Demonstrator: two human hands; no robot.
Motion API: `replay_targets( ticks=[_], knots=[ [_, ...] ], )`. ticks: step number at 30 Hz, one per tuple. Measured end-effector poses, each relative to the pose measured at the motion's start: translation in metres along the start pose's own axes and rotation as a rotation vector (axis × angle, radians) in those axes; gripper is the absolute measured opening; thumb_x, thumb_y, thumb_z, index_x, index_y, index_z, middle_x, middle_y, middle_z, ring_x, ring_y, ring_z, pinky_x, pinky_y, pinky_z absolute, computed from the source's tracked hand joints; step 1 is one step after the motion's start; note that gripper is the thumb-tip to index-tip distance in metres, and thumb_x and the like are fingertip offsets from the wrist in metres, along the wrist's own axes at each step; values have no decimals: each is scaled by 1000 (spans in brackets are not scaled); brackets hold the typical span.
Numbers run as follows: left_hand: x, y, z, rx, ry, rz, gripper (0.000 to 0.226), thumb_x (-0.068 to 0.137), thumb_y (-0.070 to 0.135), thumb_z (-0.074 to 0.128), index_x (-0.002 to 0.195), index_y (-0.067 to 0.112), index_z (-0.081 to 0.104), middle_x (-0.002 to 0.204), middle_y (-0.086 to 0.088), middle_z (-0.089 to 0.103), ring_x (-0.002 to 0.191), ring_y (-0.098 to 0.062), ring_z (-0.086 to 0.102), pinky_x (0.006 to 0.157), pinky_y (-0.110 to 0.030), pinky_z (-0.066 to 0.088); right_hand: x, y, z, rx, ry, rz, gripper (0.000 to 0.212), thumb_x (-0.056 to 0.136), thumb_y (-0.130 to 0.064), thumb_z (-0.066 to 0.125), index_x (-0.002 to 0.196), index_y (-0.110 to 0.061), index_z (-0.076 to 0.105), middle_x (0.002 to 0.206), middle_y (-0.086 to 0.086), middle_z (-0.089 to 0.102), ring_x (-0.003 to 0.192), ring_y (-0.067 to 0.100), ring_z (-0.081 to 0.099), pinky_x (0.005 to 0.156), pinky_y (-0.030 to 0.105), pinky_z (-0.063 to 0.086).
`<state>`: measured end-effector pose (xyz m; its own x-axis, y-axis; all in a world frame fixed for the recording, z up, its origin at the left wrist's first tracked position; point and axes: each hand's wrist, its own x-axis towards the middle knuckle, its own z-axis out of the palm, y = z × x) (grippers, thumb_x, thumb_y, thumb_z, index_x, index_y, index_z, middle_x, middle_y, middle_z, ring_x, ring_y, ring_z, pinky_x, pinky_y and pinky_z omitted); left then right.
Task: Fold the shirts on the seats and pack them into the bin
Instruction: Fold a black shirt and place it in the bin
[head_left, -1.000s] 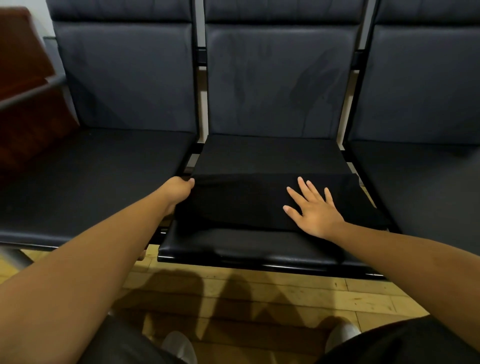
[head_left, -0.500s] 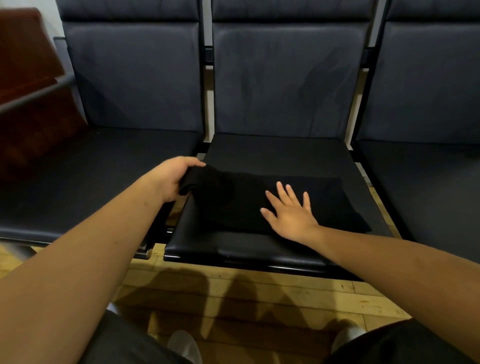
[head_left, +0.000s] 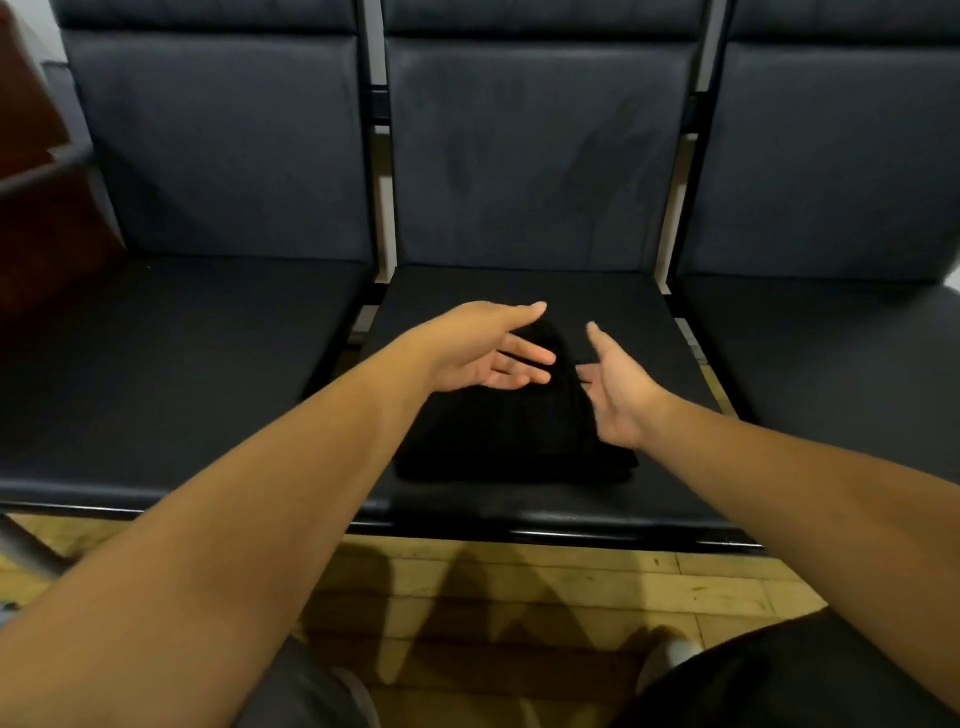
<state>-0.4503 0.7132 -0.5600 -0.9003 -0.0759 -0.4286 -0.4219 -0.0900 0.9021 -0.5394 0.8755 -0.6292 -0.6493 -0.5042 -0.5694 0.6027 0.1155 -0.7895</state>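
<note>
The black shirt (head_left: 511, 441), folded into a compact bundle, lies near the front edge of the middle seat (head_left: 519, 291). Its longer side seems to run along that edge, with one fold rising toward the backrest. Over it, the left hand (head_left: 485, 353) and right hand (head_left: 618, 387) hover apart, palms facing, fingers straight and gripping nothing.

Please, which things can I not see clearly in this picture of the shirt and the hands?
Bin: nowhere in the head view, beyond its edges.
Black shirt: its folds merge with the dark middle seat; left hand and right hand cover its far part.
Whether either hand touches the shirt: motion blur, cannot tell.
Left seat and right seat: cut off by the edges.
</note>
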Motion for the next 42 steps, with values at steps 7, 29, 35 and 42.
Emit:
replay_targets(
  ticks=[7,29,35,42],
  knots=[
    [7,-28,-44,275,417,-53,26,103,29,55,122,12,60,94,-4,73,73,-15,66,64,-27,51,-5,4,3,-410,219,-213,65,90,-19,76,146,-3,45,148,12,50,139,29,45,110,36,37],
    [19,-65,-63,268,502,-277,75,75,52,83,134,14,56,126,-8,63,112,-30,63,95,-46,55,6,0,-19,-914,413,-203,31,93,-32,71,94,-3,61,99,13,66,101,34,65,82,38,54],
    [12,-60,-59,-53,430,-236,54,81,25,81,130,13,61,117,-14,71,104,-34,70,93,-51,56,5,0,-29,-996,556,-176,19,100,-23,54,89,-8,52,102,14,57,88,32,58,67,33,44],
    [1,-45,-40,-387,250,-63,57,75,24,67,130,11,65,120,-15,72,110,-35,70,92,-47,55,10,-2,-16,-954,532,-195,22,96,-16,54,77,-11,46,87,9,52,80,28,55,59,31,40]
  ],
)
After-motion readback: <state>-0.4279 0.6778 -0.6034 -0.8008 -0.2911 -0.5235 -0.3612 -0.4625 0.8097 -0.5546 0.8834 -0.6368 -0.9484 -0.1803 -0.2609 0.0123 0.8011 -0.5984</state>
